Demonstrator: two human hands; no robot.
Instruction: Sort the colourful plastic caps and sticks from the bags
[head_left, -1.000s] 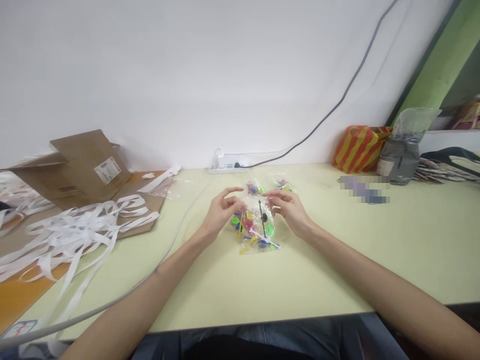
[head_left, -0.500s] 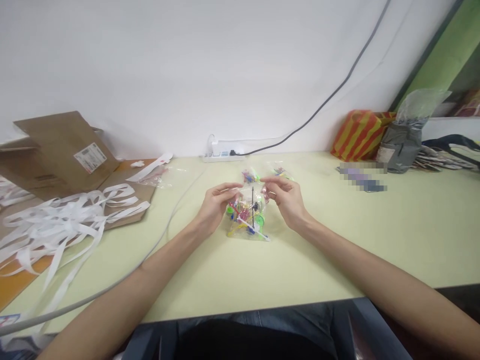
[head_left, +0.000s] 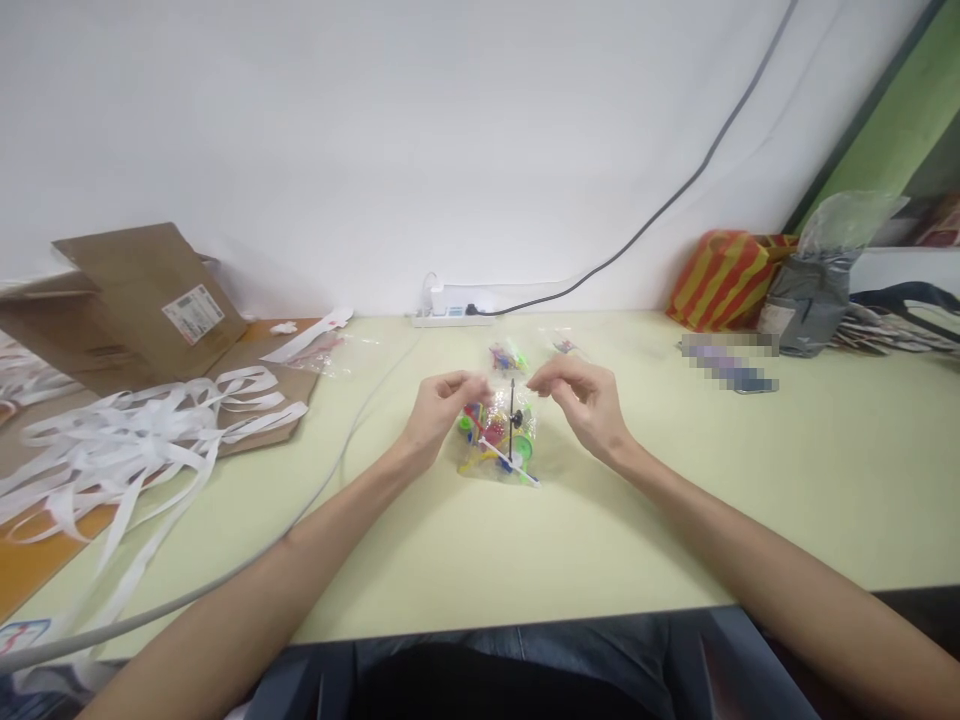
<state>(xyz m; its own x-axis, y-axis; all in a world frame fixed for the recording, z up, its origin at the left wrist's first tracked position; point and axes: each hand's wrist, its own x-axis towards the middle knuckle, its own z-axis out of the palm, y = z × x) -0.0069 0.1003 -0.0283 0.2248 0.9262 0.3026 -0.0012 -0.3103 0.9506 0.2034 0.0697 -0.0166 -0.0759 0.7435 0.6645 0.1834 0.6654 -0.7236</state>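
A clear plastic bag of colourful small plastic parts (head_left: 495,435) lies on the table in front of me. Among its contents are a black rod, a white rod, a green wheel and some red, yellow and blue pieces. My left hand (head_left: 444,408) is at the upper left corner of the bag, thumb and fingers pinched together on its edge, slightly blurred. Off the upper right corner, my right hand (head_left: 589,402) hovers with bent fingers, its thumb and fingertips apart and nothing visible between them.
Behind lie two more small bags, one with bright parts (head_left: 508,356) and another (head_left: 566,343). A power strip (head_left: 454,318) stands by the wall. White straps (head_left: 142,440) and a cardboard box (head_left: 142,300) are left; a striped bag (head_left: 716,280) is right. A grey cable (head_left: 330,500) crosses leftward.
My right hand has come off the bag's upper corner and moved slightly right. The bag's top has sunk lower, and my left hand stays at its left side.
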